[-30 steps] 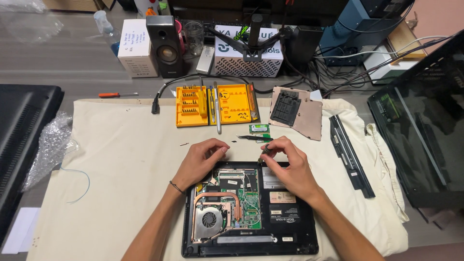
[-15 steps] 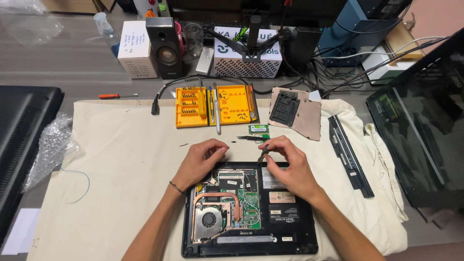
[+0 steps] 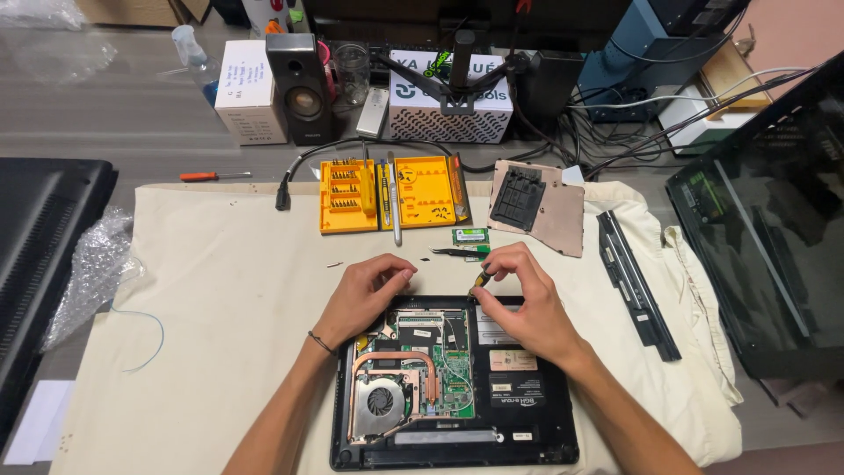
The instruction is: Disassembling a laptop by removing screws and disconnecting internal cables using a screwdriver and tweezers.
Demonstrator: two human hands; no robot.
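Now the opened laptop (image 3: pixel 453 383) lies bottom-up on the cream cloth (image 3: pixel 220 299), its cover off so that the fan, copper heat pipe and green board show, and both hands work at its far edge. The right hand (image 3: pixel 519 303) pinches a small black-and-yellow screwdriver (image 3: pixel 479 280) between thumb and fingers, the tip pointing down toward the laptop's upper rim near the middle. The left hand (image 3: pixel 365 295) rests on the top left corner of the case, fingers curled together, thumb meeting forefinger (whether it holds a screw there I cannot tell). Against the pictures of a second and half a second ago, almost nothing has shifted: the hands sit in the same places and the screwdriver has barely tilted, which suggests slow, fine work at one spot and not a move to a new one. Just beyond the hands lie black tweezers (image 3: pixel 457 253) and a small green memory module (image 3: pixel 470 235); behind those stands an open orange bit case (image 3: pixel 391 192) with a long metal tool across it, and to its right a removed cover panel (image 3: pixel 536 207). A long black strip (image 3: pixel 637 286) lies at the right of the cloth, and an orange-handled screwdriver (image 3: pixel 215 176) on the bare tabletop (image 3: pixel 132 132). The screwdriver's tip is hidden by the fingers, and the laptop's near edge is cut off by the frame.
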